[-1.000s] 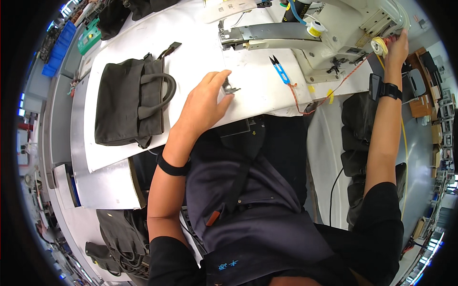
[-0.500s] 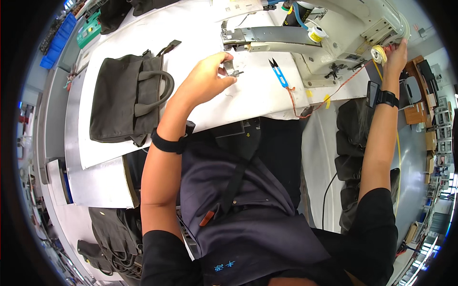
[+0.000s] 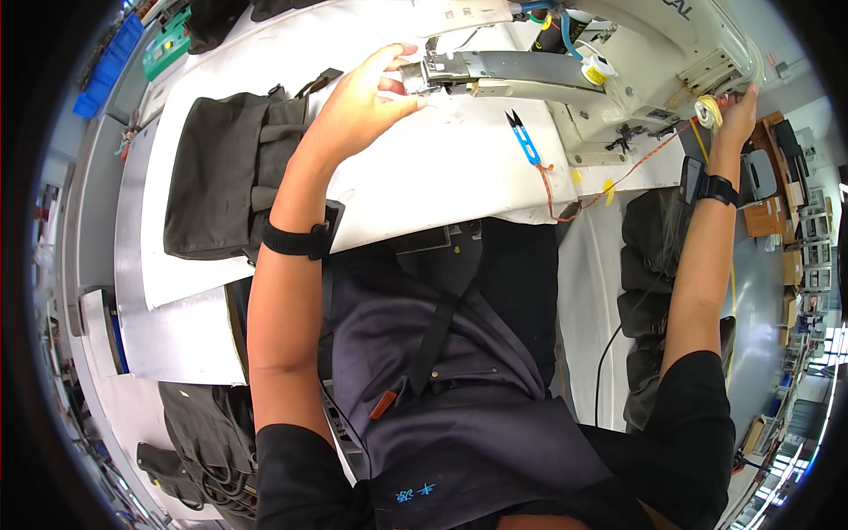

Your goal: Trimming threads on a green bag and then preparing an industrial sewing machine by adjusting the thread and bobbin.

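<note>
My left hand [image 3: 362, 106] is at the free end of the sewing machine's narrow arm [image 3: 521, 66]. Between its thumb and fingers is a small shiny metal plate [image 3: 412, 78], up against that end. My right hand [image 3: 738, 115] reaches far right, its fingers curled at the lower rim of the machine's pale handwheel [image 3: 753, 66] and partly hidden. Beside it hangs a coiled yellow band [image 3: 707, 112]. A dark grey handbag [image 3: 212, 181] lies on the white table, left of my left forearm. Blue thread snips [image 3: 525, 141] lie below the arm, tied to an orange cord.
The machine's body [image 3: 636, 79] fills the upper right, with a small white bottle [image 3: 597, 70] on it. More dark bags [image 3: 208, 442] are stacked lower left, and others [image 3: 649, 291] stand right of my lap. A green case [image 3: 166, 44] sits at the far left.
My left hand has moved up and slightly left with the metal plate, from below the machine arm to its end. The right hand has stayed at the wheel.
</note>
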The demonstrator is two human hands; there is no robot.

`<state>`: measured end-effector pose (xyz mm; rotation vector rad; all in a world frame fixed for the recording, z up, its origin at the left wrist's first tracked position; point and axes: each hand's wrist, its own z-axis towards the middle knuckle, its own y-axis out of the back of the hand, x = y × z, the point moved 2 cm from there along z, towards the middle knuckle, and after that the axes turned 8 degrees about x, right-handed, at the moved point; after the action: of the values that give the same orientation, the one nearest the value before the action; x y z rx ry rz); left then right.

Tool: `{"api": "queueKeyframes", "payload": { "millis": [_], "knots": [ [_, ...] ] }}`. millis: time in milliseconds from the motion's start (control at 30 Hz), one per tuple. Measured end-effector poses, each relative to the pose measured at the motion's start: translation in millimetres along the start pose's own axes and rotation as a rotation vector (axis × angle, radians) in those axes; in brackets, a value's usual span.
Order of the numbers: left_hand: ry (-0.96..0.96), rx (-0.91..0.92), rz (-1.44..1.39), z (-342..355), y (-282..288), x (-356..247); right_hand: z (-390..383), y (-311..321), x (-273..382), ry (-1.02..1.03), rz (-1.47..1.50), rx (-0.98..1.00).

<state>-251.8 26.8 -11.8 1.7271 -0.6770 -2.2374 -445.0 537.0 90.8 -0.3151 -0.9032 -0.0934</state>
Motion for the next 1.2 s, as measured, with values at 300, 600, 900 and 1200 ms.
{"api": "queueKeyframes", "payload": {
  "millis": [300, 600, 900, 1200],
  "knots": [
    [-0.002, -0.021, 0.041, 6, 2, 7, -3, -4, 3, -0.019, -0.018, -0.028],
    [0.068, 0.079, 0.148, 9, 9, -11, -3, -4, 2, 0.004, -0.041, -0.022],
    [0.051, -0.038, -0.358, 14, -15, 3, 8, 9, -12, 0.035, -0.027, -0.055],
    [0.002, 0.09, -0.048, 27, -15, 6, 13, 15, -18, 0.067, 0.009, 0.003]
  ]
}}
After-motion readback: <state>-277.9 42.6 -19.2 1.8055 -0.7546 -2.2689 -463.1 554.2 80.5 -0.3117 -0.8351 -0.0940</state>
